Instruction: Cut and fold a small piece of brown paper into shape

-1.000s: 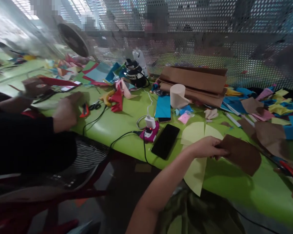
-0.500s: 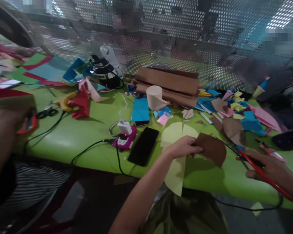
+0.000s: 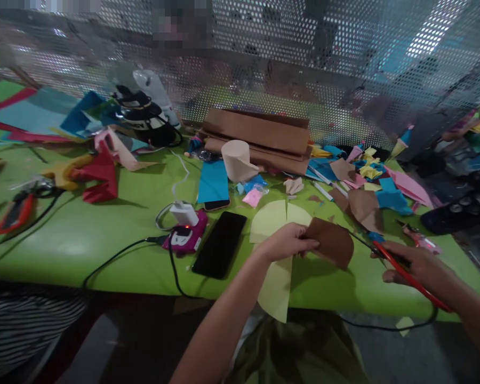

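Observation:
My left hand [image 3: 290, 241] pinches the left edge of a brown paper piece [image 3: 331, 242] with a rounded right side. Red-handled scissors [image 3: 404, 274] are in my right hand [image 3: 418, 264], its fingers wrapped round the handles. The scissor blades point toward the right edge of the brown piece. Under my left hand and forearm lie pale yellow rounded paper pieces [image 3: 278, 282], partly hidden and reaching over the table's front edge.
Left of my forearm lie a black phone [image 3: 220, 245] and a purple power adapter [image 3: 188, 234] with cables. Behind are a cream paper roll [image 3: 238, 160], folded brown sheets [image 3: 260, 133] and coloured scraps. Orange-handled pliers [image 3: 14, 213] lie far left. A perforated metal screen [image 3: 264, 69] stands behind.
The view has shifted to the right, so table items appear further left. Another person's arm at the left has gone out of view. Both my hands keep their holds.

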`<state>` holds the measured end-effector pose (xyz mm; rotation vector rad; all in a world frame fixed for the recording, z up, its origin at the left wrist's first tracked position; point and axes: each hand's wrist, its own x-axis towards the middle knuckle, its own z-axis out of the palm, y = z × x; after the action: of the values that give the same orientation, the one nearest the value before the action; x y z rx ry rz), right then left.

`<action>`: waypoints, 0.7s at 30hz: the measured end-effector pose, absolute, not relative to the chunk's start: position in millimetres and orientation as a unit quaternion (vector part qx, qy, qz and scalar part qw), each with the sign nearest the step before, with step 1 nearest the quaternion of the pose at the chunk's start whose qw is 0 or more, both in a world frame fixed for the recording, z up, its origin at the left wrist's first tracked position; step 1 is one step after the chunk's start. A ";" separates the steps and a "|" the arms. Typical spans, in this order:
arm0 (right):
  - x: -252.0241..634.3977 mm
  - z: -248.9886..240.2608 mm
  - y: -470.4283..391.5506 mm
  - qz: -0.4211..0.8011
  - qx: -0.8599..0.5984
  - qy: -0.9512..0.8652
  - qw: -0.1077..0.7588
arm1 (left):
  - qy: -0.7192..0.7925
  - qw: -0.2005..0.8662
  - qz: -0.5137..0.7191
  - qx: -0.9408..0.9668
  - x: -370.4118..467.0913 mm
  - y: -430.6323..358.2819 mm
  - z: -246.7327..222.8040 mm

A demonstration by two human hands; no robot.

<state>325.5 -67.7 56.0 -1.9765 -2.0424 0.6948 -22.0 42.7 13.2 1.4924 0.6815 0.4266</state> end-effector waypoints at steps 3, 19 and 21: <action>319.4 53.3 -69.5 0.273 -0.682 -0.666 0.132 | 0.304 0.660 0.183 0.662 -22.3 42.3 14.7; 240.0 35.6 -28.6 0.471 -0.583 -0.433 0.500 | 0.361 0.664 0.280 0.592 -9.7 46.4 -7.6; 230.9 26.8 -22.7 0.473 -0.571 -0.415 0.527 | 0.354 0.677 0.285 0.578 -10.7 45.5 -6.0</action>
<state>230.9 -22.7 26.8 -1.3654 -0.9910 1.1312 -10.7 45.5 -6.0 1.3000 0.7963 0.6402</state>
